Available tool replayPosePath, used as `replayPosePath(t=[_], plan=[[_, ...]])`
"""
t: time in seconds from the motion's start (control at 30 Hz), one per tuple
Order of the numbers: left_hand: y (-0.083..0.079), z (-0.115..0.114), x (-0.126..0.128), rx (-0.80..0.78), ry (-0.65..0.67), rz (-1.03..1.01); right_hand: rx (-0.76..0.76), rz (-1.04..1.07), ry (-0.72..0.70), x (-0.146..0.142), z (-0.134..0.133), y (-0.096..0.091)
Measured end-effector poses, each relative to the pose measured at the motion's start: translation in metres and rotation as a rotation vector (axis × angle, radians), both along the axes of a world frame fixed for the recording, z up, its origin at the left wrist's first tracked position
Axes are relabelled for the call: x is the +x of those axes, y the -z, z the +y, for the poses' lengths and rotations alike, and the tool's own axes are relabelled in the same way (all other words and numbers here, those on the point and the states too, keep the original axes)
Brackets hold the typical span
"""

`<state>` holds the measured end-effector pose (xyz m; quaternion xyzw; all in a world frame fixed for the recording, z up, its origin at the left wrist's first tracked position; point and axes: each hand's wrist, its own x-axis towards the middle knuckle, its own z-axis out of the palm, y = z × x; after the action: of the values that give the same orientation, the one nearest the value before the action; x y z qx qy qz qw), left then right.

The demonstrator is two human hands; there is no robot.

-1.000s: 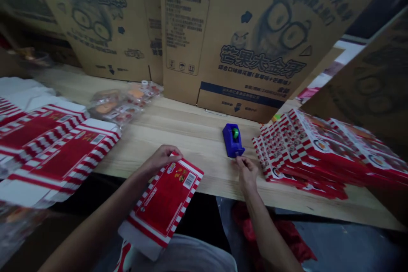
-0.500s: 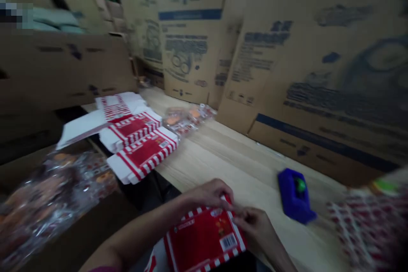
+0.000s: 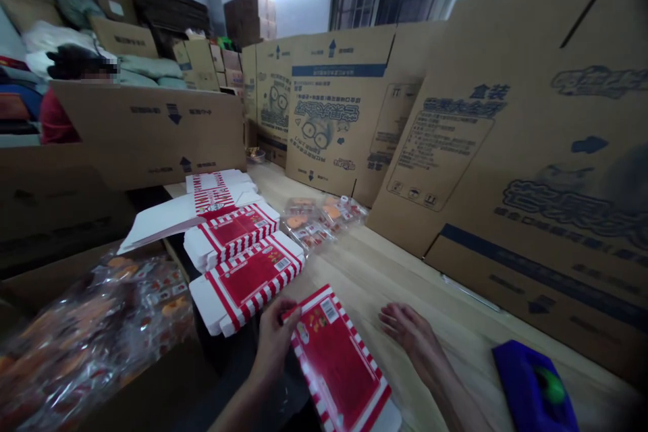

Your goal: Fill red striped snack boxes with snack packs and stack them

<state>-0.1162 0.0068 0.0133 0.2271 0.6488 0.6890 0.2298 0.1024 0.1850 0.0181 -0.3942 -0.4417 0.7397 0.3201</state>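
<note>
My left hand (image 3: 276, 334) grips the left edge of a flat red-and-white striped carton (image 3: 339, 361) that lies over the wooden table's near edge. My right hand (image 3: 412, 331) rests on the table just right of the carton, fingers spread and holding nothing. A blue tape dispenser (image 3: 534, 388) with a green roll sits at the lower right, apart from both hands.
Stacks of flat striped cartons (image 3: 237, 263) lie at the table's (image 3: 385, 270) left end. Clear snack packets (image 3: 318, 216) sit behind them, a big bag of packets (image 3: 86, 324) at lower left. Tall printed cardboard boxes (image 3: 455, 148) wall the table. A person sits far left (image 3: 58, 108).
The view swung left and up. My right hand left the tape dispenser, touched the carton's top edge, then came off it onto the table. My left hand kept hold of the carton.
</note>
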Motion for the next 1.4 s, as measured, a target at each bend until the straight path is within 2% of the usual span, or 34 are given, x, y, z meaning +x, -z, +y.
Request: replayPosePath(t=[0.07, 0.2, 0.3, 0.37, 0.47, 0.57, 0.63, 0.67, 0.73, 0.8, 0.87, 0.9, 1.03, 1.13, 1.2, 1.27, 1.4], plan=[[0.021, -0.01, -0.008, -0.064, -0.086, 0.225, 0.052, -0.013, -0.072, -0.042, 0.02, 0.0], [0.056, -0.012, -0.014, -0.136, -0.135, 0.823, 0.061, 0.048, -0.204, -0.145, 0.042, 0.007], [0.072, -0.004, -0.019, -0.165, -0.111, 1.226, 0.151, 0.037, -0.123, -0.203, 0.053, 0.017], [0.072, 0.002, -0.024, -0.111, 0.009, 1.403, 0.2, -0.006, -0.032, -0.214, 0.062, 0.025], [0.05, 0.01, -0.03, -0.02, 0.37, 1.5, 0.268, -0.092, 0.069, -0.186, 0.072, 0.036], [0.014, 0.016, -0.029, -0.04, 0.873, 1.455, 0.344, -0.218, 0.097, -0.121, 0.073, 0.043], [-0.005, 0.021, -0.026, -0.087, 1.161, 1.405, 0.386, -0.329, 0.094, -0.073, 0.068, 0.044], [-0.01, 0.024, -0.024, -0.106, 1.258, 1.382, 0.4, -0.38, 0.098, -0.05, 0.066, 0.042], [-0.012, 0.032, -0.019, -0.133, 1.362, 1.343, 0.5, -0.517, 0.123, -0.016, 0.062, 0.035], [-0.005, 0.04, -0.014, -0.146, 1.428, 1.324, 0.737, -0.728, 0.16, 0.0, 0.064, 0.023], [0.005, 0.047, -0.01, -0.167, 1.471, 1.324, 0.979, -0.92, 0.171, -0.004, 0.073, 0.011], [0.01, 0.05, -0.007, -0.185, 1.483, 1.327, 1.047, -0.969, 0.147, -0.013, 0.081, 0.007], [0.022, 0.051, 0.001, -0.251, 1.468, 1.337, 0.999, -0.911, -0.072, -0.063, 0.113, 0.012], [0.022, 0.042, 0.003, -0.248, 1.426, 1.324, 0.96, -0.859, -0.166, -0.079, 0.123, 0.024], [0.018, 0.034, 0.0, -0.263, 1.349, 1.313, 0.96, -0.817, -0.169, -0.07, 0.12, 0.026], [0.013, 0.028, -0.004, -0.312, 1.248, 1.313, 0.957, -0.793, -0.124, -0.047, 0.112, 0.023], [0.004, 0.021, -0.012, -0.449, 1.023, 1.33, 0.908, -0.798, 0.105, 0.01, 0.085, 0.005]])
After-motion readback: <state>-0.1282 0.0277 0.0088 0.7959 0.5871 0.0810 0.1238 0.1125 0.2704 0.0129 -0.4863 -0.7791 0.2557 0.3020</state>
